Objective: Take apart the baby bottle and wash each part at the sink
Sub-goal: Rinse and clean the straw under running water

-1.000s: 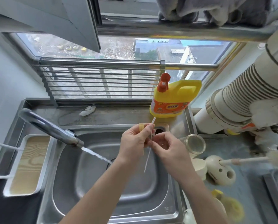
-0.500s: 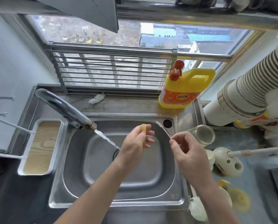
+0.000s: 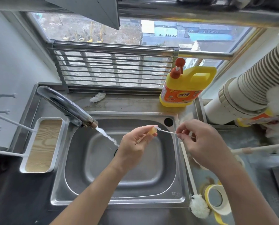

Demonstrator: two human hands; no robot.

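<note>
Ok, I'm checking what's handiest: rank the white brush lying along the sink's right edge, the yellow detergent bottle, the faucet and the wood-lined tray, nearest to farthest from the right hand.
From the right hand:
1. white brush, right beside it.
2. yellow detergent bottle, behind it at the window.
3. faucet, well to the left.
4. wood-lined tray, far left.
</note>
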